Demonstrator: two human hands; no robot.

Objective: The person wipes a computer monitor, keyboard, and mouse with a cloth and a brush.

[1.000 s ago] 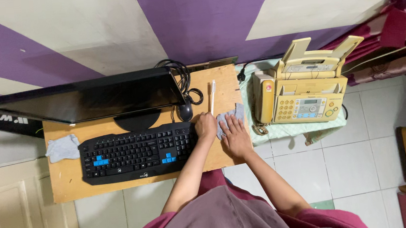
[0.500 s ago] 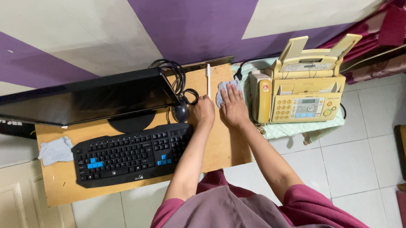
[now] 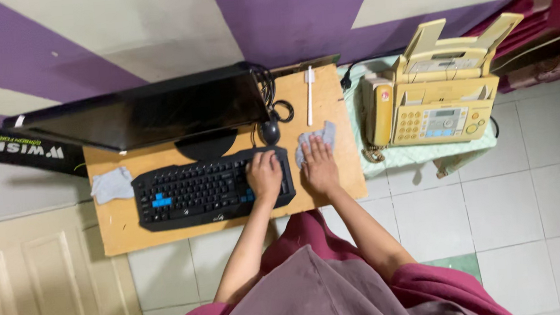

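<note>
1. We had our right hand (image 3: 320, 167) spread flat, palm down, pressing a grey cloth (image 3: 314, 141) onto the wooden desk (image 3: 345, 172), just right of the keyboard (image 3: 212, 189).
2. The cloth's long axis ran toward the far right, its far corner pointing at the fax machine (image 3: 434, 100).
3. Our left hand (image 3: 265, 176) rested open on the keyboard's right end, holding nothing.
4. Beyond lay a mouse (image 3: 269, 131), a white pen (image 3: 309, 86) pointing away from us, and a monitor (image 3: 148, 115).
</note>
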